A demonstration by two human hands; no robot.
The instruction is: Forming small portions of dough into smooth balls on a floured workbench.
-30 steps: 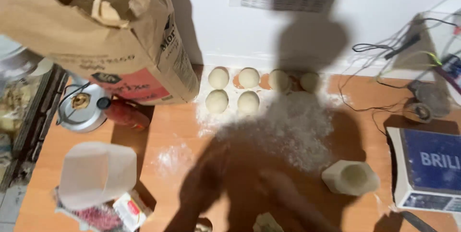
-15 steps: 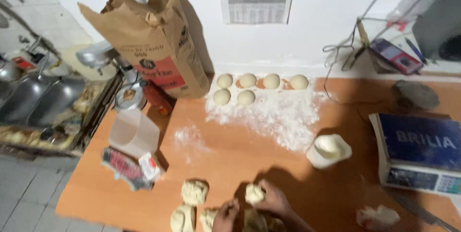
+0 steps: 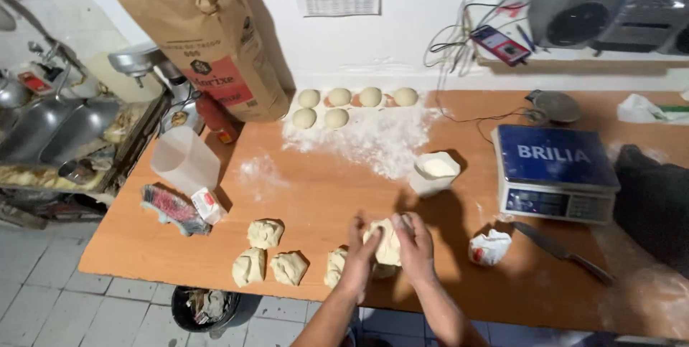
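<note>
The left hand (image 3: 359,255) and the right hand (image 3: 414,244) both grasp one soft, pale dough piece (image 3: 386,241) between them, just above the near edge of the smooth wooden bench (image 3: 316,189). The piece is lumpy and uneven; its long axis I cannot tell. Left of the left hand lie rough dough lumps (image 3: 265,233). Beyond the hands stands a white cup of flour (image 3: 435,172), and farther away round smooth dough balls (image 3: 339,96) on scattered flour.
</note>
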